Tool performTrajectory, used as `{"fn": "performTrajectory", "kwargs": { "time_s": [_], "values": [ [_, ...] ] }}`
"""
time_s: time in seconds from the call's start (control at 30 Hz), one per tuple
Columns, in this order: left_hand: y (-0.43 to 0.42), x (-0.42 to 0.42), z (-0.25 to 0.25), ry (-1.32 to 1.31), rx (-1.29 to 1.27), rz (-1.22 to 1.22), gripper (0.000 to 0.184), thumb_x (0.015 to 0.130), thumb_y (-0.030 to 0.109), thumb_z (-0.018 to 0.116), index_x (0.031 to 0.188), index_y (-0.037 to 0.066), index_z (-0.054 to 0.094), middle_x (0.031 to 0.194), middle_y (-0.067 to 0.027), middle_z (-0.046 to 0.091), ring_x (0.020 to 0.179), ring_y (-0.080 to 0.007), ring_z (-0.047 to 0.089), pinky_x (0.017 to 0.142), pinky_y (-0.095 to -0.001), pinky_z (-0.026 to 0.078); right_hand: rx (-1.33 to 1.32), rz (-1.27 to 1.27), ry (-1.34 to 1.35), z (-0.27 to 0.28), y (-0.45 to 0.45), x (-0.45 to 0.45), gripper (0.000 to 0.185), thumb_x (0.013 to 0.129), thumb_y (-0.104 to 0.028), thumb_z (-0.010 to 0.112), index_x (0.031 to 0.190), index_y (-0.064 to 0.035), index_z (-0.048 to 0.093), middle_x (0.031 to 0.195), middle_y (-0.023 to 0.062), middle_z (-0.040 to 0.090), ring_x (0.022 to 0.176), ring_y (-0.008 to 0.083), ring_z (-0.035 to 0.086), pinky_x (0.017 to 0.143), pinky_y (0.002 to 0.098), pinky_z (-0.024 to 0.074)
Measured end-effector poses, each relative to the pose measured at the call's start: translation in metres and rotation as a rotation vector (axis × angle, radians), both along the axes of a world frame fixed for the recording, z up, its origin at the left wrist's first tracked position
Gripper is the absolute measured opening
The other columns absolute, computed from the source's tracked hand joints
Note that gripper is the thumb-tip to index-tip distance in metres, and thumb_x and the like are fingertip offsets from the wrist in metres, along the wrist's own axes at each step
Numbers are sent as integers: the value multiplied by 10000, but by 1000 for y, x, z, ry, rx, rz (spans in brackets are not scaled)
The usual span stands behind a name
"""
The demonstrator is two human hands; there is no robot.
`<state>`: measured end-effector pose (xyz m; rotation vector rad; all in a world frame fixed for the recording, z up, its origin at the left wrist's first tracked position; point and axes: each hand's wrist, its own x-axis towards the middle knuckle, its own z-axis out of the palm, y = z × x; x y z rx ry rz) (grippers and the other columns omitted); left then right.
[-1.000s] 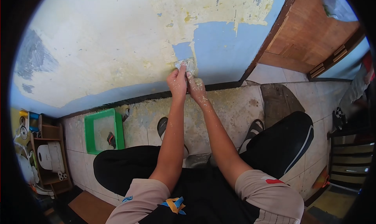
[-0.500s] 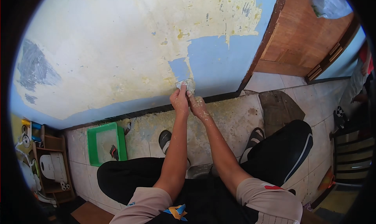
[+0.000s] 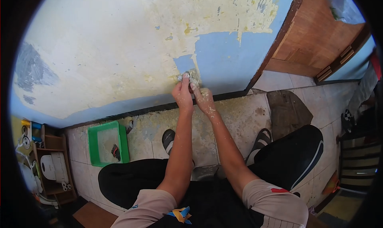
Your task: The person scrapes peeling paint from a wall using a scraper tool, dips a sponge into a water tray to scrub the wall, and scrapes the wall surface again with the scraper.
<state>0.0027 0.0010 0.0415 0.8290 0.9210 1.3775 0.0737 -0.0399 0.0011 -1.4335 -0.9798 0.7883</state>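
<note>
My left hand [image 3: 183, 95] and my right hand [image 3: 205, 100] are together low on the wall, fingers closed round what looks like a paint scraper, mostly hidden by the fingers. Crumpled paint flakes [image 3: 193, 78] bunch up at its front edge, against the wall. Pale flecks stick to my right hand and forearm. The wall [image 3: 119, 60] carries worn cream paint. Just above the flakes is a small bare blue patch [image 3: 184, 62], and a larger blue area [image 3: 223, 54] spreads to the right.
A green tray [image 3: 124, 142] holding a dark red-and-black item lies on the floor at left, beside a wooden shelf [image 3: 54, 144]. Paint debris [image 3: 239, 112] litters the tiles along the wall. A brown cloth or mat [image 3: 289, 110] lies right, near a wooden door [image 3: 311, 32].
Both hands have pushed slightly up the wall together. The bunch of flakes has grown and covers more of the small blue patch's lower part. The view has shifted a little.
</note>
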Motion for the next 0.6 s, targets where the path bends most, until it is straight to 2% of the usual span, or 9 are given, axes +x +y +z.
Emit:
{"fn": "performTrajectory", "kwargs": {
  "time_s": [0.03, 0.1, 0.17, 0.23, 0.3, 0.4, 0.6],
  "values": [
    [1, 0, 16, -28, 45, 22, 301, 957, 202, 679, 703, 46, 633, 634, 34, 553, 551, -42, 462, 503, -224, 358, -10, 5, 3, 17, 2, 1, 467, 988, -395, 585, 906, 56, 672, 672, 81, 615, 677, 132, 512, 664, 353, 457],
    [7, -4, 34, -18, 91, -2, 294, 955, 199, 682, 711, 42, 639, 636, 37, 555, 555, -38, 461, 503, -220, 353, -55, 33, 140, 59, 3, -1, 462, 989, -398, 583, 874, 41, 668, 655, 69, 608, 677, 126, 518, 655, 350, 456],
    [6, -4, 42, -23, 161, -29, 286, 953, 196, 685, 718, 37, 646, 638, 40, 557, 559, -35, 460, 503, -216, 348, 22, 3, 176, 30, 15, -13, 484, 987, -421, 579, 852, 37, 660, 642, 65, 597, 657, 127, 518, 631, 353, 448],
    [1, -5, 31, 25, 122, 35, 292, 947, 197, 693, 711, 32, 650, 632, 42, 558, 554, -30, 451, 502, -211, 334, 110, -29, 214, 11, 19, -15, 507, 985, -444, 575, 830, 33, 653, 629, 61, 587, 638, 128, 517, 608, 355, 441],
    [-1, -9, 5, 62, 96, 39, 303, 946, 196, 694, 698, 29, 649, 628, 41, 558, 552, -31, 447, 504, -214, 334, -90, 42, 209, -2, 6, -16, 551, 980, -489, 563, 799, 27, 630, 598, 57, 563, 586, 140, 506, 558, 362, 418],
    [-6, -10, -16, 99, 49, 36, 319, 942, 196, 699, 677, 24, 648, 621, 41, 555, 553, -30, 441, 508, -220, 338, -200, 80, 218, -12, -5, -13, 584, 981, -513, 544, 774, 30, 604, 577, 56, 543, 554, 148, 497, 528, 365, 397],
    [-1, -6, -24, 100, 59, 37, 274, 942, 210, 698, 718, 56, 665, 624, 45, 553, 519, -22, 438, 473, -216, 317, -161, 80, 186, -14, -5, -12, 614, 981, -540, 525, 750, 25, 596, 552, 51, 514, 541, 140, 485, 515, 358, 386]
  ]
}}
